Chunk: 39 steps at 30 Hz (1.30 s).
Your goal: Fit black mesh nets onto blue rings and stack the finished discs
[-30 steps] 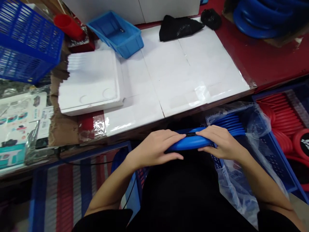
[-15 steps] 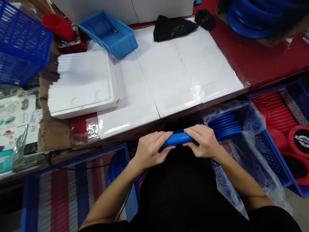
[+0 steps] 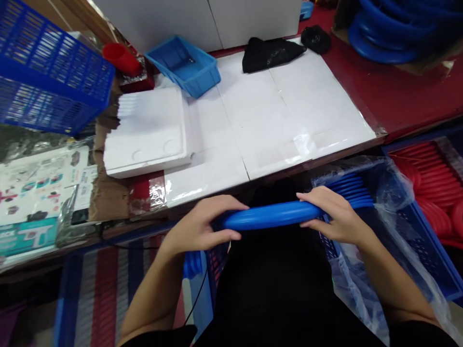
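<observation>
A glossy blue plastic ring [image 3: 271, 214], seen nearly edge-on, is held level in front of my body, below the table's front edge. My left hand [image 3: 203, 224] wraps its left end, thumb below and fingers above. At the other end, my right hand [image 3: 331, 213] grips it between thumb and fingers. The lower part of the ring is hidden from this angle. Just behind my right hand, several similar blue rings [image 3: 349, 188] stand in a row in a plastic-lined blue crate [image 3: 421, 241].
White sheeting [image 3: 260, 115] covers the table, bearing a white foam block [image 3: 148, 130], a light-blue bin [image 3: 198, 79] and a black bag [image 3: 271, 54]. A blue basket [image 3: 83, 91] stands at left. Red rings [image 3: 430, 168] fill a crate at right; more blue rings [image 3: 383, 48] lie back right.
My hands have moved apart along the blue ring, left hand leftward and right hand rightward, so more of it shows between them. The camera view has shifted slightly left.
</observation>
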Each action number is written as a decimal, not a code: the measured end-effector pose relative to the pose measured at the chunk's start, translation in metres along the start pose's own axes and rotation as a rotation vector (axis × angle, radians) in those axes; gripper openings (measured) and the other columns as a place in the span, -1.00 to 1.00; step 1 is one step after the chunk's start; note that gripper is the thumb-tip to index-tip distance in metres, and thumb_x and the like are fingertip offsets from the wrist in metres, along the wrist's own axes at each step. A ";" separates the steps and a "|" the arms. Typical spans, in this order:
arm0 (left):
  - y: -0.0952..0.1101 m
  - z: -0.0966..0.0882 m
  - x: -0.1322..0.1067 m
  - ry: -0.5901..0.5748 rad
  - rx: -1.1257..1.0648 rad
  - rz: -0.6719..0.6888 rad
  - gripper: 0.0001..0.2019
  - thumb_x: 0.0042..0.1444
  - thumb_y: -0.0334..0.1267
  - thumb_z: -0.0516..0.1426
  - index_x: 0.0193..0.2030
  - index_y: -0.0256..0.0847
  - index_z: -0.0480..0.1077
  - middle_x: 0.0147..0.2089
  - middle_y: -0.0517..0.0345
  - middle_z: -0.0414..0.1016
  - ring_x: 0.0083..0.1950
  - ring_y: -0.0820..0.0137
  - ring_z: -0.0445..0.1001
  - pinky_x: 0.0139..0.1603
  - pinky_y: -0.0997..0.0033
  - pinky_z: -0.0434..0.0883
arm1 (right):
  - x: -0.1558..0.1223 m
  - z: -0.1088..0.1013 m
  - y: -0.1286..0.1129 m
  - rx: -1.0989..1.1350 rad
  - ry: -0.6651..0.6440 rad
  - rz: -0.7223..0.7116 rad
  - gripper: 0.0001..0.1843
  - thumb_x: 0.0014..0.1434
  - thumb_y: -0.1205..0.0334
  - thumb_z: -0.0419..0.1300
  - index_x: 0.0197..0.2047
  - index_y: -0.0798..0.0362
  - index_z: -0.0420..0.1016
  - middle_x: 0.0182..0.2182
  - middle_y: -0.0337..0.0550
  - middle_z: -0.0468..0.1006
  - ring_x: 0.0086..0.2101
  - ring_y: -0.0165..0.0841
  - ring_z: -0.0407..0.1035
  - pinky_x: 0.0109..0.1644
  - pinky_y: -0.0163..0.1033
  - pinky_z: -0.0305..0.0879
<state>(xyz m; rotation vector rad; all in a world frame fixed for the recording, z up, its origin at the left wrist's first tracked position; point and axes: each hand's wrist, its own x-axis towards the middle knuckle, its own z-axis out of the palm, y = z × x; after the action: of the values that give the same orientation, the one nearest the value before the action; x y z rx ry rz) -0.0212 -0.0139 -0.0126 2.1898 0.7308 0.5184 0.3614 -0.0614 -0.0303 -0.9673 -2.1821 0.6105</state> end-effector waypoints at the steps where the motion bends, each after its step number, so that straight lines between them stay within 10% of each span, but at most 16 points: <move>1: 0.007 0.007 0.009 -0.052 0.046 0.012 -0.46 0.32 0.08 0.34 0.31 -0.15 0.45 0.12 -0.07 0.66 0.07 0.17 0.66 0.11 0.25 0.56 | 0.001 0.006 -0.001 -0.025 -0.018 -0.030 -0.29 0.35 0.13 0.42 0.48 -0.02 0.33 0.09 0.04 0.67 0.02 -0.10 0.57 0.14 0.05 0.50; 4: 0.023 0.031 0.030 -0.084 0.204 0.053 -0.45 0.41 0.11 0.24 0.36 -0.19 0.38 0.12 -0.08 0.67 0.04 0.17 0.68 0.05 0.27 0.56 | 0.003 0.018 -0.007 -0.093 -0.031 -0.070 -0.30 0.36 0.14 0.41 0.47 0.03 0.33 0.10 0.09 0.67 0.00 -0.05 0.58 0.08 0.09 0.49; 12: 0.019 0.073 0.028 0.267 0.350 0.003 -0.61 0.38 -0.04 0.26 0.20 -0.23 0.45 -0.07 -0.03 0.68 -0.16 0.23 0.68 -0.16 0.33 0.52 | 0.009 0.033 -0.013 -0.129 0.068 0.075 -0.53 0.38 0.21 0.35 0.32 -0.01 0.47 0.03 0.03 0.69 -0.03 -0.05 0.59 0.06 0.08 0.48; 22: 0.007 -0.001 -0.008 0.337 0.003 0.172 -0.49 0.23 0.00 0.40 0.24 -0.17 0.57 -0.10 -0.03 0.69 -0.14 0.21 0.66 -0.08 0.25 0.57 | 0.025 -0.009 -0.015 0.070 -0.151 0.067 -0.15 0.30 -0.05 0.45 0.53 -0.10 0.26 0.27 0.03 0.59 0.21 -0.06 0.52 0.32 0.03 0.44; 25: -0.006 -0.018 -0.023 0.340 -0.054 0.163 -0.49 0.20 0.11 0.40 0.14 -0.19 0.60 -0.04 -0.13 0.69 -0.04 0.10 0.67 -0.01 0.15 0.61 | 0.013 -0.010 0.003 0.158 -0.044 0.075 -0.40 0.35 0.10 0.41 0.39 -0.09 0.43 0.12 -0.05 0.67 0.06 -0.16 0.60 0.20 -0.08 0.52; 31: 0.031 0.004 0.009 0.066 0.356 -0.002 -0.31 0.31 0.07 0.35 0.45 -0.20 0.34 0.19 -0.18 0.65 0.10 0.08 0.68 0.13 0.16 0.61 | 0.019 0.019 0.000 0.051 -0.049 0.005 -0.49 0.39 0.19 0.35 0.35 -0.03 0.43 0.07 -0.01 0.69 0.01 -0.15 0.62 0.11 -0.05 0.57; 39: 0.027 0.008 0.019 0.195 0.315 0.149 -0.54 0.37 -0.11 0.29 0.32 -0.18 0.43 0.03 -0.08 0.68 -0.02 0.18 0.70 0.01 0.26 0.61 | 0.014 -0.006 -0.017 -0.004 0.052 0.020 -0.35 0.34 0.02 0.42 0.40 -0.04 0.39 0.15 0.06 0.65 0.11 -0.05 0.56 0.22 0.08 0.51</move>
<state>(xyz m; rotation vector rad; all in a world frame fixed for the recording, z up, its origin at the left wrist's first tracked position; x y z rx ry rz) 0.0067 -0.0201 0.0053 2.5257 0.8001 0.7438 0.3515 -0.0602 -0.0100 -0.9977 -2.1310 0.5835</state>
